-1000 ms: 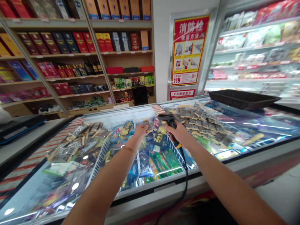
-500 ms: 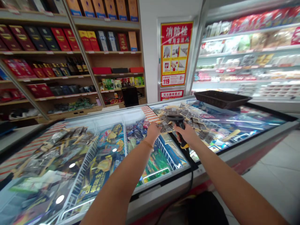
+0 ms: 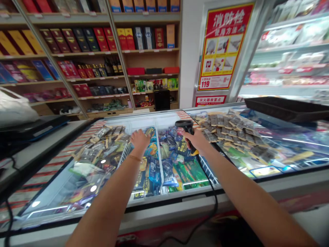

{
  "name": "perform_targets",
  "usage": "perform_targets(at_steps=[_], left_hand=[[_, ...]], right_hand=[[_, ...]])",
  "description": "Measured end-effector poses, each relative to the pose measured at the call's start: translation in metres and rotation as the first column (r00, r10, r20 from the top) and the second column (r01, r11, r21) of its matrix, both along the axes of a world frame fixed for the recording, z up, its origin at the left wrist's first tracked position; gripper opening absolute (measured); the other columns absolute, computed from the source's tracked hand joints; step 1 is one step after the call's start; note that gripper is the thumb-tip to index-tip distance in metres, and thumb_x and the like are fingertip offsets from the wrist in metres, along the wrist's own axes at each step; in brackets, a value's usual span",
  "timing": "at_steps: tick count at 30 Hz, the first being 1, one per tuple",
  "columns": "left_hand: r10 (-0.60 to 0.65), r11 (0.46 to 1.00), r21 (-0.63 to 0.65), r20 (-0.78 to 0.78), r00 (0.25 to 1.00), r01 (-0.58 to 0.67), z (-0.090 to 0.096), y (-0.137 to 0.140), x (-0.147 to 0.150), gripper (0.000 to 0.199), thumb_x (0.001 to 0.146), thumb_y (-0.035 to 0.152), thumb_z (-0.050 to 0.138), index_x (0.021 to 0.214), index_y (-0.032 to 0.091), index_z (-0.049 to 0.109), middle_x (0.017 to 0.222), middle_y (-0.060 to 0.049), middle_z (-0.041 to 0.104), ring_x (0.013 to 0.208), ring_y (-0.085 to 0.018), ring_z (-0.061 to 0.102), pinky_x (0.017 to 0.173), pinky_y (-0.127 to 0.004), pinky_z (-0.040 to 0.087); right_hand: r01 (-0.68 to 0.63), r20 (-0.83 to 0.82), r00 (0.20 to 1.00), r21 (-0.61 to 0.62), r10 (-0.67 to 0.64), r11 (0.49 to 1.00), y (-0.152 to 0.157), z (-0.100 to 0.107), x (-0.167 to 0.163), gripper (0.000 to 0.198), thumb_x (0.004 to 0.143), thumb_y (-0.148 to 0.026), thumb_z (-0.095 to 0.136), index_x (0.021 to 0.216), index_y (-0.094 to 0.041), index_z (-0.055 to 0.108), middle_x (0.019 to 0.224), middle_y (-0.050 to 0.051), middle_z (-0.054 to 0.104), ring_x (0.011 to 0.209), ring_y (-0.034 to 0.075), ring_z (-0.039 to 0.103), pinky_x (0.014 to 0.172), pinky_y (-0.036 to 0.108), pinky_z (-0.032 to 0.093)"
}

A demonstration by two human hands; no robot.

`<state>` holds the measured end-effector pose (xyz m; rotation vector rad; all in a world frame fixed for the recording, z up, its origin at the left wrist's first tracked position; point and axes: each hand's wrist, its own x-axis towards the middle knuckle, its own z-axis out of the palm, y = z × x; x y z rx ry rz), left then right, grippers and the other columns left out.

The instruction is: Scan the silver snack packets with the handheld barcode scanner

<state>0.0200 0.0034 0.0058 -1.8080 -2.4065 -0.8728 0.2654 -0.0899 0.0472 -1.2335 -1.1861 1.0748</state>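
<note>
My right hand is wrapped round the grip of a black barcode scanner with a yellow-tipped handle. Its head points left, and a black cable trails down from it. Over the freezer's glass, to the left, is my left hand, slightly blurred. Its fingers look loosely spread, with nothing visible in them. Just left of it lies a pile of small clear packets with dark contents and tan strips. A larger pile of similar packets rests on the glass right of the scanner.
Below the glass of the chest freezer, wire baskets hold blue and green frozen packs. At the right back stands a black tray. A white bag sits on a counter at left. Shelves of boxes line the back wall.
The view has turned left. My left hand has moved away from the scanner and the right pile, over toward the left pile. The right hand still grips the scanner.
</note>
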Motion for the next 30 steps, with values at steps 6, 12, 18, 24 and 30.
perform_targets(at_steps=[6, 12, 18, 24, 30], left_hand=[[0.098, 0.986, -0.135, -0.026, 0.995, -0.101, -0.007, -0.013, -0.063, 0.057, 0.089, 0.048, 0.053, 0.136, 0.014, 0.056, 0.157, -0.024, 0.041, 0.151, -0.047, 0.02, 0.115, -0.064, 0.019], [0.006, 0.991, -0.13, -0.037, 0.999, -0.011, 0.001, -0.018, -0.065, 0.038, 0.092, 0.042, 0.052, 0.114, 0.016, 0.069, 0.13, -0.022, 0.064, 0.125, -0.04, 0.057, 0.106, -0.06, 0.035], [0.109, 0.983, -0.14, -0.106, 0.988, -0.123, -0.009, -0.014, -0.068, 0.065, 0.087, 0.058, 0.058, 0.131, 0.011, 0.06, 0.141, -0.028, 0.055, 0.133, -0.044, 0.048, 0.104, -0.058, 0.039], [-0.038, 0.985, -0.17, -0.021, 0.999, 0.034, -0.006, -0.017, -0.059, 0.049, 0.083, 0.049, 0.068, 0.116, 0.012, 0.066, 0.131, -0.025, 0.064, 0.129, -0.042, 0.054, 0.102, -0.05, 0.043], [-0.176, 0.984, 0.091, 0.536, 0.826, 0.151, -0.001, -0.015, -0.044, 0.027, 0.069, 0.019, 0.073, 0.094, 0.015, 0.063, 0.094, -0.013, 0.073, 0.102, -0.03, 0.068, 0.083, -0.034, 0.05]], right_hand=[[-0.042, 0.031, 0.999, -0.041, 0.043, 0.998, 0.012, -0.021, -0.042, 0.021, 0.081, -0.031, 0.068, 0.085, -0.022, 0.05, 0.053, -0.008, 0.051, 0.035, 0.01, 0.049, 0.034, 0.021, 0.037], [-0.08, 0.01, 0.997, -0.085, 0.081, 0.993, 0.011, -0.036, -0.035, 0.024, 0.079, -0.03, 0.071, 0.088, -0.022, 0.05, 0.054, -0.008, 0.053, 0.036, 0.01, 0.048, 0.034, 0.021, 0.037], [-0.13, 0.028, 0.991, -0.082, 0.133, 0.988, 0.0, -0.033, -0.037, 0.021, 0.081, -0.028, 0.07, 0.085, -0.021, 0.05, 0.054, -0.008, 0.053, 0.035, 0.009, 0.047, 0.033, 0.021, 0.037], [-0.157, 0.081, 0.983, -0.068, 0.162, 0.985, -0.005, -0.039, -0.042, 0.018, 0.083, -0.026, 0.067, 0.087, -0.02, 0.05, 0.054, -0.008, 0.052, 0.035, 0.009, 0.048, 0.032, 0.02, 0.036], [-0.163, 0.095, 0.981, -0.052, 0.167, 0.985, -0.007, -0.041, -0.039, 0.022, 0.081, -0.029, 0.07, 0.088, -0.02, 0.051, 0.055, -0.007, 0.053, 0.035, 0.01, 0.05, 0.033, 0.021, 0.038]])
